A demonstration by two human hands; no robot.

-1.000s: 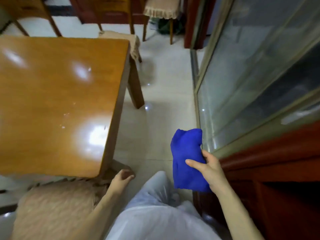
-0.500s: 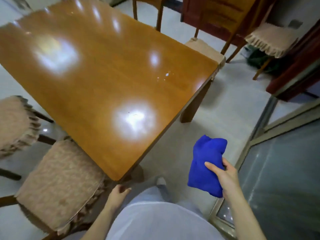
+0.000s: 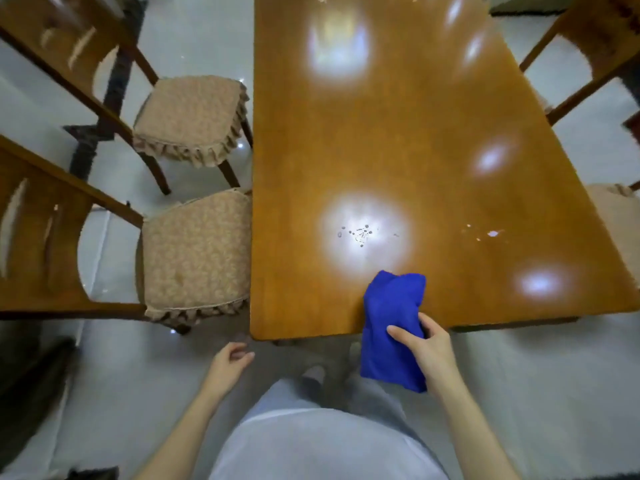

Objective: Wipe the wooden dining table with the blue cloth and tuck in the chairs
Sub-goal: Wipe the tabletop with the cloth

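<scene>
The wooden dining table (image 3: 398, 140) stretches away from me, glossy with light glare. Small dark crumbs (image 3: 360, 234) lie near its near end, and pale specks (image 3: 491, 233) sit to their right. My right hand (image 3: 427, 351) grips the folded blue cloth (image 3: 391, 327), held upright over the table's near edge. My left hand (image 3: 230, 363) hangs loosely curled and holds nothing, just below the table's near left corner. Two cushioned chairs stand pulled out on the left: a near chair (image 3: 197, 254) and a far chair (image 3: 190, 116).
On the right, another wooden chair (image 3: 588, 53) stands by the far side, and a cushioned seat (image 3: 620, 223) shows past the table's right edge. The floor is pale tile. A dark object (image 3: 31, 386) lies at the lower left.
My view has swung round so I face the table's short end. The blue cloth in my right hand now reaches over the table's near edge. My left hand stays low and empty.
</scene>
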